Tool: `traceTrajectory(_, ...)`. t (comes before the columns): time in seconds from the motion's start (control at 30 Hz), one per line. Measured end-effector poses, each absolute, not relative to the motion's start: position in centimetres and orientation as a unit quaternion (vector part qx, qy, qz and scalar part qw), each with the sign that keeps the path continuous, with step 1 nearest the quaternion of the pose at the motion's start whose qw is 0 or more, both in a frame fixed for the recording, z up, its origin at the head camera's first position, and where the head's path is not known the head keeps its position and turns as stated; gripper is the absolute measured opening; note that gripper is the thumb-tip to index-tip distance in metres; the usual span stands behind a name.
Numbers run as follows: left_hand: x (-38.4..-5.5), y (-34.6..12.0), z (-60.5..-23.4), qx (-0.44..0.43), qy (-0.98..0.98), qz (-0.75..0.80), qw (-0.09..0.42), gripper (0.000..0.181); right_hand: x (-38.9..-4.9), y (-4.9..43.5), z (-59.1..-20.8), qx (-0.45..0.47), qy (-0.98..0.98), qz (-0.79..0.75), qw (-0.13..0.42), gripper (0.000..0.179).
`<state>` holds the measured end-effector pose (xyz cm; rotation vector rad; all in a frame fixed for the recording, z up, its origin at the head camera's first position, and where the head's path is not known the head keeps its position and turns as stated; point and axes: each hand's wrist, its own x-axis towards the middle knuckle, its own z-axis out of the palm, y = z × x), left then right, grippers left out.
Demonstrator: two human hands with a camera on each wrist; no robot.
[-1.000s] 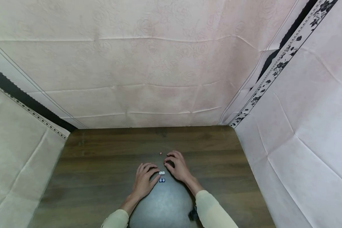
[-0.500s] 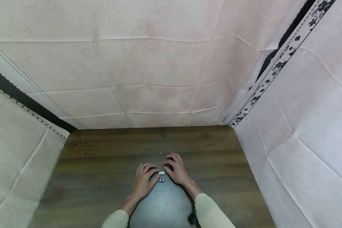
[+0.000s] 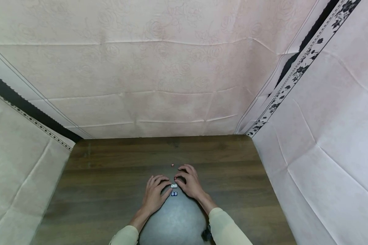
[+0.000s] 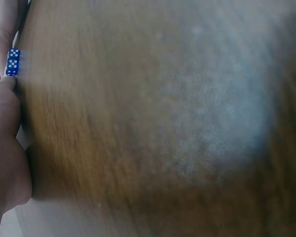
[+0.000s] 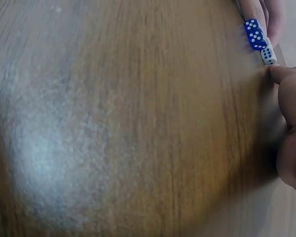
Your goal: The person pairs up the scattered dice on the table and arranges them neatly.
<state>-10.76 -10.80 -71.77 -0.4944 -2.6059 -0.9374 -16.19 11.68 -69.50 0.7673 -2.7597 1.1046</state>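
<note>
A pair of white dice sits side by side on the wooden table, in front of the person. Nearer the body lies a pair of blue dice, also seen as blue dice in the left wrist view. The left hand rests on the table, its curved thumb and index fingertips at the left end of the white pair. Just beyond the white pair, the right hand pinches a red die between thumb and index finger. Another red die lies farther away.
Pale patterned cloths hang behind the table, the back cloth and the right cloth among them. A bright reflection covers the near tabletop. A small dark object is beside the right sleeve.
The right hand has come slightly toward the body and left with the red die, bringing it close behind the white dice. The left hand has stayed in place.
</note>
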Motion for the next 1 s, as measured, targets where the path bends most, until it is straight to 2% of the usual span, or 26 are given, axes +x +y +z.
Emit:
traceTrajectory(0.33,-10.8,-10.8,-72.1,-0.179,-0.912,-0.326,0.175,0.021,-16.2,11.7,-69.5,0.250,-0.901,0.353,0.037,0.014)
traceTrajectory(0.83,-10.7,-11.5,-71.3,-0.191,-0.906,-0.357,0.126,0.027,-16.1,11.7,-69.5,0.250,-0.901,0.351,0.039,0.014)
traceTrajectory(1.0,-10.7,-11.9,-71.1,-0.199,-0.895,-0.378,0.127,0.029,-16.1,11.7,-69.5,0.250,-0.902,0.350,0.033,0.015)
